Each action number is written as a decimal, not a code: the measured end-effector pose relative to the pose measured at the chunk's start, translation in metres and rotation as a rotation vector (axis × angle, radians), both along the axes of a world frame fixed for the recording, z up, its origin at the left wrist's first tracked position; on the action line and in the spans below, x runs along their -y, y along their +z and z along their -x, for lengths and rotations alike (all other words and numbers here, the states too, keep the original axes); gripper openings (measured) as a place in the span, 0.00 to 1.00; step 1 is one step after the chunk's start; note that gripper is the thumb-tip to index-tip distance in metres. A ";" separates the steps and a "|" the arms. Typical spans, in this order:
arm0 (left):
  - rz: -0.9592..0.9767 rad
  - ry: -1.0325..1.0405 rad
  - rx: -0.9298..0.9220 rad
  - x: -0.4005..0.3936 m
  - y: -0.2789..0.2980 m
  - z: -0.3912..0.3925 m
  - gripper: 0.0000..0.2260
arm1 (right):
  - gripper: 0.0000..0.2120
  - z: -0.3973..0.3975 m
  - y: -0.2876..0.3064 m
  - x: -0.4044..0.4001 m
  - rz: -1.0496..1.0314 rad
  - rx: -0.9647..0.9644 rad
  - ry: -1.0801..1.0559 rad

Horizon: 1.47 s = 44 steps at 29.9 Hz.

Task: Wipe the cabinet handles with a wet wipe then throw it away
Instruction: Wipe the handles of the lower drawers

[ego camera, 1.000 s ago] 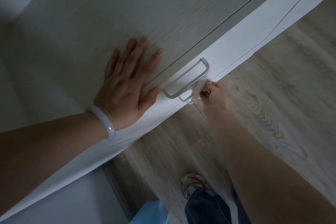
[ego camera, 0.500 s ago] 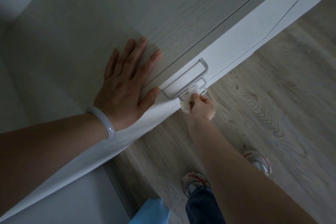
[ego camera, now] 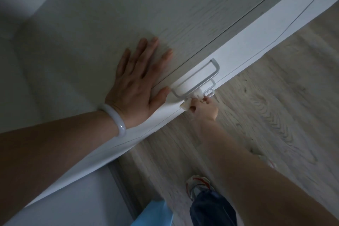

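I look steeply down the white front of a cabinet with a pale wood-grain top. Two metal bar handles stick out of the front, an upper handle and a lower handle just beneath it. My right hand pinches a crumpled white wet wipe against the left end of the lower handle. My left hand lies flat, fingers spread, on the cabinet top beside the handles, a white bangle on its wrist.
Light wood-plank floor runs below and to the right. My white and red shoe and a dark trouser leg show at the bottom. A light blue item sits at the bottom edge. A grey wall closes the left.
My right hand slid leftward along the lower handle with the wipe, from its right end to its left end. The left hand stayed flat on the cabinet top.
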<state>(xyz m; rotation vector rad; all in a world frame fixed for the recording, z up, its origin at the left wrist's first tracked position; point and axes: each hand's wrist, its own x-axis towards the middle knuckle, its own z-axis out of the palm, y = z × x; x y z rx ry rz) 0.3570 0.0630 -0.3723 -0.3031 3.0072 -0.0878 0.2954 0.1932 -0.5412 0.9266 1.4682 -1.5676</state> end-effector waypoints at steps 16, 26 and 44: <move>0.012 -0.003 0.000 0.001 -0.004 -0.005 0.28 | 0.20 0.024 -0.010 -0.007 0.046 0.063 0.114; -0.382 0.013 -0.177 -0.123 -0.035 -0.070 0.12 | 0.11 0.056 -0.021 -0.023 0.032 -0.134 0.035; -0.581 0.922 0.311 -0.101 -0.186 0.015 0.19 | 0.06 0.052 -0.026 -0.039 0.314 -0.159 0.378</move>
